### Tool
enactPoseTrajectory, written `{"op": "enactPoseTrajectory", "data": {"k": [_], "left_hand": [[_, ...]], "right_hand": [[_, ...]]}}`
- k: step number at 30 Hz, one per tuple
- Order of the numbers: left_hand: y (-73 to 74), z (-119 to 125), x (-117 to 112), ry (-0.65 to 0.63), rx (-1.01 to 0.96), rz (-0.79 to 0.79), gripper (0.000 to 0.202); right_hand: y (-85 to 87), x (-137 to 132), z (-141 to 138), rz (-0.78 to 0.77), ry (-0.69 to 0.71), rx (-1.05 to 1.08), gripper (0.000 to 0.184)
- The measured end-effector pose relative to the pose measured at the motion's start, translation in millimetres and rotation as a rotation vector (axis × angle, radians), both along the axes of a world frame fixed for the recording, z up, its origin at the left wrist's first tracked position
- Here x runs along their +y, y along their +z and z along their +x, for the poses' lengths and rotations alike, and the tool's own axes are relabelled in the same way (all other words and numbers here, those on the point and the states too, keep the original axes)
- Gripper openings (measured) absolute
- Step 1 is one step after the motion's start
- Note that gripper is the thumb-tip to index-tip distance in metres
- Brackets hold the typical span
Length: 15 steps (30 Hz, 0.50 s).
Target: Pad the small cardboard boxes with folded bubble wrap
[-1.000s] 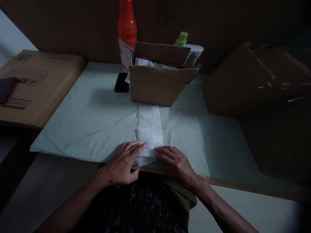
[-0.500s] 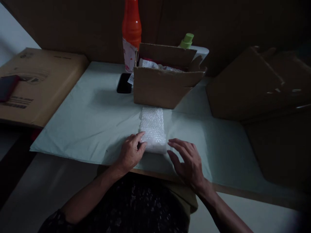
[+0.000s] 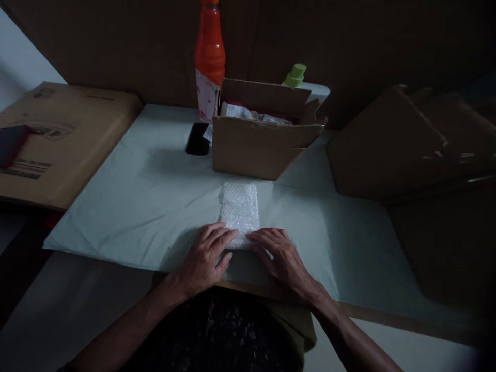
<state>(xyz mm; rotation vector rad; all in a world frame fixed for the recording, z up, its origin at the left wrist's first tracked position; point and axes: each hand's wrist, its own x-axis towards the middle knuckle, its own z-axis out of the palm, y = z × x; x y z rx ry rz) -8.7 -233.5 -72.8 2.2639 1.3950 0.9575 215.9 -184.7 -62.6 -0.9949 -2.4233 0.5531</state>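
Note:
A flat bubble-wrap packet (image 3: 240,206) lies on the pale green cloth near the table's front edge. My left hand (image 3: 208,256) rests at its near left corner, fingers stretched over the wrap and thumb apart from them. On the near right corner lie the fingertips of my right hand (image 3: 281,258), its fingers extended and its thumb lower down beside the packet. Neither hand is closed around it. What the wrap contains cannot be made out.
Behind the packet stands an open cardboard box (image 3: 251,147) with crumpled wrapped items inside. Beside it are an orange bottle (image 3: 210,51), a black phone (image 3: 197,139) and a green-capped white bottle (image 3: 296,75). A flat carton (image 3: 85,134) lies left; larger cardboard boxes (image 3: 387,144) stand right.
My right hand has moved left from beside the packet onto its near right corner. My left hand has reached further over the near left corner. The packet's near end sits flatter.

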Motion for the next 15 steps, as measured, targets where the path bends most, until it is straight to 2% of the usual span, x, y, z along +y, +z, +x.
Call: {"op": "enactPoseTrajectory", "data": {"k": [2,4,7,10,15], "left_hand": [[1.1,-0.4,-0.4,0.016,-0.047,-0.039,0.044],[1.3,0.1,4.3,0.049,-0.090,-0.095,0.042],[-0.5,1.9,18.2,0.107,-0.088,-0.152,0.042],[-3.9,4.2,34.9,0.184,-0.020,-0.155,0.042],[-6.0,6.9,53.0,0.291,0.088,-0.155,0.037]], "right_hand": [[3.6,-1.4,1.6,-0.143,-0.027,0.038,0.023],[4.8,-2.3,2.6,-0.184,-0.075,0.060,0.023],[2.0,-2.7,3.0,0.026,-0.149,0.017,0.025],[-2.9,-3.8,1.3,0.264,-0.135,-0.103,0.029],[-9.8,2.5,-8.7,0.368,-0.074,-0.271,0.031]]}}
